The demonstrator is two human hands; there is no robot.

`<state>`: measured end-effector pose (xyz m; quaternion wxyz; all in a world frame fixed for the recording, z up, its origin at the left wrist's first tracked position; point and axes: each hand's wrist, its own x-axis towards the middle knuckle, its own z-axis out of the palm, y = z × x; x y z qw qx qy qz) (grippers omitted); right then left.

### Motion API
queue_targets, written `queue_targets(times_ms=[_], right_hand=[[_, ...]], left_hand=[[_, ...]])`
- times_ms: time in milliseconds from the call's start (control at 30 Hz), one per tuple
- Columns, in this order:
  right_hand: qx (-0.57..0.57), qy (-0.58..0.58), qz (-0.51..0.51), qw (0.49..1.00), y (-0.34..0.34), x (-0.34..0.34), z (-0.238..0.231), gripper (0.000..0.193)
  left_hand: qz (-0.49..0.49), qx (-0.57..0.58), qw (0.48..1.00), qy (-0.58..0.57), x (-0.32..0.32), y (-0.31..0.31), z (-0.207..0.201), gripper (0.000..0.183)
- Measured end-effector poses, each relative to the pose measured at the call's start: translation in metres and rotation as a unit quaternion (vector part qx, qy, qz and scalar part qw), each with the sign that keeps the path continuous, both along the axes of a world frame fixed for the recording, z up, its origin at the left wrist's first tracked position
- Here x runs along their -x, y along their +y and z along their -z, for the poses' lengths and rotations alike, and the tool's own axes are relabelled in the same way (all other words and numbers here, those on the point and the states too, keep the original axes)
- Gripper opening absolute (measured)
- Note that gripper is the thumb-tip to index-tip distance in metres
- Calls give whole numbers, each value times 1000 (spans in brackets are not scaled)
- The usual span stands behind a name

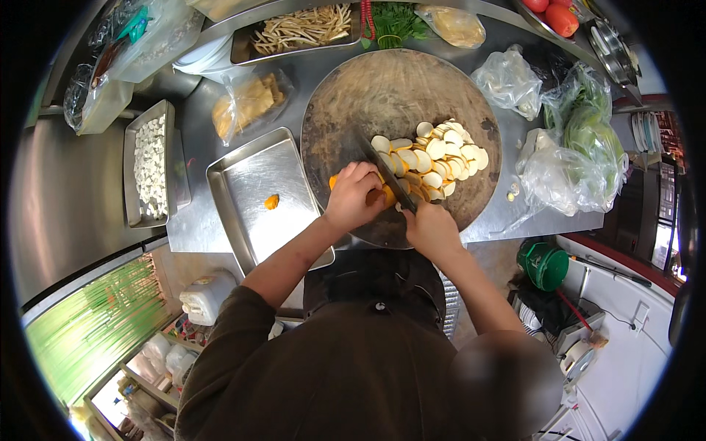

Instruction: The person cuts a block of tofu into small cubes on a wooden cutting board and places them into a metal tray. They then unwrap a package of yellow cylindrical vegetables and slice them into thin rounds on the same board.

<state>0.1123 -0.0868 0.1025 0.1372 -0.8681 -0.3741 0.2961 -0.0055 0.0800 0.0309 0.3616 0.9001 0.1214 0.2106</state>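
Note:
On the round wooden chopping board (349, 95), my right hand (432, 226) is closed round the handle of a cleaver (387, 175). Its dark blade stands on edge, pointing away and to the left. Just left of the blade, my left hand (354, 194) presses down an orange-skinned roll (389, 197) with bent fingers; the hand hides part of it. Against the blade's right side, a heap of round slices (441, 154) spreads over the board, pale inside with a yellow rim. A steel tray (239, 180) left of the board holds one small orange piece (272, 201).
At far left stands a deep pan of small white cubes (152, 165). Behind the tray lies a bag of yellow flat pieces (246, 106). Pale strips (303, 29) fill a pan beside green herbs (397, 26) at the back. Bagged vegetables (577, 169) lie right of the board.

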Motion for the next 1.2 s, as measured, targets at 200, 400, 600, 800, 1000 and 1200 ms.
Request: queue_targets(times_ms=[200, 400, 600, 800, 1000, 1200], right_hand=[[-42, -9, 36, 998, -1, 3, 37, 35], [-51, -12, 21, 998, -1, 0, 40, 36], [-111, -12, 30, 993, -5, -3, 43, 34], [-92, -19, 67, 993, -10, 3, -6, 30], [-67, -19, 43, 997, -23, 15, -32, 28], [-31, -19, 14, 999, -19, 14, -34, 30]], left_hand=[[22, -3, 999, 24, 10, 3, -3, 28], [56, -84, 991, 88, 28, 4, -21, 46], [70, -88, 989, 92, 32, 9, -13, 53], [57, -98, 992, 61, 35, 5, -10, 45], [62, -92, 993, 41, 27, 11, -8, 34], [101, -58, 991, 69, 15, 22, -19, 34]])
